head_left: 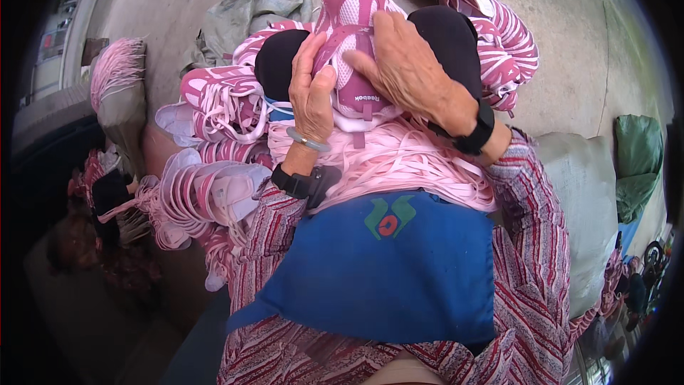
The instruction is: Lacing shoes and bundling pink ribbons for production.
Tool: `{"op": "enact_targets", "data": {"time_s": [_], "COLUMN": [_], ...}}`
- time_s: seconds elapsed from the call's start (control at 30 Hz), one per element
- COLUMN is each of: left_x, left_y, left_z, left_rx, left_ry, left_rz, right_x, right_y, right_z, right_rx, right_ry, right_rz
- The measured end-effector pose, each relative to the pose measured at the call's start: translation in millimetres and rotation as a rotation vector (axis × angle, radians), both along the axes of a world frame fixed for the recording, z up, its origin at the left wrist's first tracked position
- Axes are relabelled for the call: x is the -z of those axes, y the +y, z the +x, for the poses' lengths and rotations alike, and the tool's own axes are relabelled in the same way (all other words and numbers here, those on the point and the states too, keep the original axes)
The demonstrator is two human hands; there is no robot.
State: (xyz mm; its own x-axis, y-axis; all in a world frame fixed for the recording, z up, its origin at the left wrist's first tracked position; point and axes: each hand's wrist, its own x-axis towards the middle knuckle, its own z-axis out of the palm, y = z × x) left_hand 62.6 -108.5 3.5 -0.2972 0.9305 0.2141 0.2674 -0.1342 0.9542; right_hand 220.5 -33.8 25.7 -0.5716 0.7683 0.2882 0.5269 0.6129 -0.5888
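Pink and white shoe uppers (354,93) lie one over another on my lap, toes pointing away from me. Along the left side of the top one rests my left hand (311,100), its fingers stretched out and its thumb by the edge. My right hand (420,71) lies flat across the right side, with fingers straight and thumb spread toward the middle. Neither hand wraps round the upper. A thick heap of pale pink laces (399,164) covers my lap just below, above a blue apron (385,264).
Stacked uppers (224,100) and nested ones (206,185) are at my left. A long row of uppers (509,36) curves along the right. A grey-green sack (260,0) sits ahead, a lace bundle (117,75) far left, and a pale sack (577,199) at right.
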Motion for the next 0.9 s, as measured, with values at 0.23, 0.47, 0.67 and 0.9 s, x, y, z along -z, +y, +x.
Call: {"op": "enact_targets", "data": {"time_s": [0.23, 0.47, 0.67, 0.9], "left_x": [-15, -34, -33, -34], "left_y": [-2, -22, -24, -21], "left_z": [0, -15, -17, -16], "left_rx": [0.077, 0.204, 0.212, 0.108], "left_ry": [0.411, 0.462, 0.660, 0.730], "left_rz": [0.009, -0.038, -0.021, -0.105], "right_x": [9, -13, -15, -16], "right_y": [17, -5, -22, -12], "right_z": [22, 41, 21, 22], "right_rx": [-0.033, 0.131, -0.313, -0.245], "right_ry": [0.096, 0.271, -0.103, 0.030], "right_rz": [0.201, -0.155, 0.183, 0.331]}}
